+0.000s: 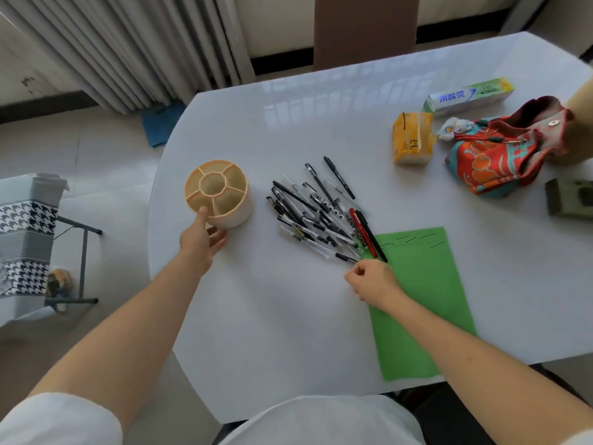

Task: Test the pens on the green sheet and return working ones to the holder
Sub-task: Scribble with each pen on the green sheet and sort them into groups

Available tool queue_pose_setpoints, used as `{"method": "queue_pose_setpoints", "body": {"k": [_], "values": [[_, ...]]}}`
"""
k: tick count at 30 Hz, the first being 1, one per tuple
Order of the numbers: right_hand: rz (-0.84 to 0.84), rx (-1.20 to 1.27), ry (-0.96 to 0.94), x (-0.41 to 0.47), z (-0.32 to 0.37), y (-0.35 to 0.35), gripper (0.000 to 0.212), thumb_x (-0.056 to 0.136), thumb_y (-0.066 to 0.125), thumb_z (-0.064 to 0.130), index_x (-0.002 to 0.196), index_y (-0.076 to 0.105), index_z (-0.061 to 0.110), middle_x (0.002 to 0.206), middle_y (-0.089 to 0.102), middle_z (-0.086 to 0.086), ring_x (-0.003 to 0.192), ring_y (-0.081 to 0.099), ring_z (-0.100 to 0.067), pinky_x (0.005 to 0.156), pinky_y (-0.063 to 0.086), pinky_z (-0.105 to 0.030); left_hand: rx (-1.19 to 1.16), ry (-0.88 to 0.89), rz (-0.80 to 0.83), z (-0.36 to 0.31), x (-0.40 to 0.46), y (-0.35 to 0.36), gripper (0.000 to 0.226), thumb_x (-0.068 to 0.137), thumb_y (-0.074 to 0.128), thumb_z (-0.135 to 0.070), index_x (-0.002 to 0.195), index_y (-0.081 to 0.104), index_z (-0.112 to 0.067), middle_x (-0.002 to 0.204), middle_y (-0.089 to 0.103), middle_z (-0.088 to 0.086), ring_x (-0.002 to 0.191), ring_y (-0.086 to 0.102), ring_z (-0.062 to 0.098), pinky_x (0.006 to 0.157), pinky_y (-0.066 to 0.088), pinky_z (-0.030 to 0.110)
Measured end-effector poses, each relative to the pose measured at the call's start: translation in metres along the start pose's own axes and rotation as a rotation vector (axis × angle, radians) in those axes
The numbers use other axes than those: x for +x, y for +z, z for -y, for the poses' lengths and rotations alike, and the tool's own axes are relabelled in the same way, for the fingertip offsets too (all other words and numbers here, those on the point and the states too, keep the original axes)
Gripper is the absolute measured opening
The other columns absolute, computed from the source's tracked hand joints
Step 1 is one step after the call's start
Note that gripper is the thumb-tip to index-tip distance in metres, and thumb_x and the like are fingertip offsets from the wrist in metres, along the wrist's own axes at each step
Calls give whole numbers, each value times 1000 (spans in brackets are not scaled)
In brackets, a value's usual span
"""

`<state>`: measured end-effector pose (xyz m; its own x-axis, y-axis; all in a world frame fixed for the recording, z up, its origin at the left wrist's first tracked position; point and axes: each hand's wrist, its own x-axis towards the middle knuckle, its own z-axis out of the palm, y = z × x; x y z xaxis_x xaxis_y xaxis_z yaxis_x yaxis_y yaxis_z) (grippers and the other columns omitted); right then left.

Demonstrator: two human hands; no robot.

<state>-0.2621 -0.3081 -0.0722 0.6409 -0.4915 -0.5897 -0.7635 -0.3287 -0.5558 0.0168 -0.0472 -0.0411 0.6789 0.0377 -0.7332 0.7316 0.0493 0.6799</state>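
Note:
A beige round pen holder [217, 193] with several empty compartments stands on the white table [288, 130] at the left. My left hand [201, 240] grips its near wall, thumb on the rim and fingers curled round the side. A pile of several pens [317, 216], mostly black and white plus a red one [362, 232], lies in the middle. The green sheet [417, 284] lies to the right of the pile and carries a few scribbled lines near its far edge. My right hand [373, 281] sits at the pile's near end, fingertips pinching the tip of a black pen [346, 258].
At the far right lie a yellow tissue pack [412, 138], a toothpaste box [468, 96], a red patterned cloth bag [503, 155] and a grey-green box [569, 200]. A chair back [365, 30] stands behind the table. A houndstooth-covered stand [27, 239] is on the floor at the left.

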Motion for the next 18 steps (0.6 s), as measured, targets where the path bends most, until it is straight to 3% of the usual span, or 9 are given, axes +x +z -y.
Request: {"method": "queue_pose_setpoints", "body": {"k": [4,7,12,15,18], "values": [[-214,-165,-237,8,27,-2,12,86,66,32,76,64,25,79,63,11,69,59,-10,55,39,-24,76,-19,-35,21,-8,-17,52,87,67,-50,122,58,-13,110,66,10,93,73,28,76,62,39],[-254,-343,-301,19,37,1,9,89,67,31,93,67,24,94,56,8,71,55,-15,52,30,-21,103,-49,-13,45,-19,-31,38,93,63,-41,115,62,-9,108,69,12,94,73,27,71,59,35],[-218,-576,-334,26,34,6,20,94,62,38,102,68,21,99,65,1,85,65,-24,64,42,-28,205,-16,21,85,-42,-48,13,96,59,-19,101,66,-8,98,71,15,80,73,22,69,57,30],[-172,-575,-329,25,30,5,18,93,59,37,95,67,21,93,65,3,80,64,-22,62,40,-28,333,70,42,108,-52,-54,11,96,58,-11,97,67,-7,91,69,17,71,68,20,67,55,29],[-87,-353,-248,18,25,0,7,86,61,35,85,64,29,81,65,14,73,61,-9,55,40,-23,484,148,90,123,-61,-59,12,93,59,-7,91,70,-11,85,71,16,70,67,20,70,56,33]]}}
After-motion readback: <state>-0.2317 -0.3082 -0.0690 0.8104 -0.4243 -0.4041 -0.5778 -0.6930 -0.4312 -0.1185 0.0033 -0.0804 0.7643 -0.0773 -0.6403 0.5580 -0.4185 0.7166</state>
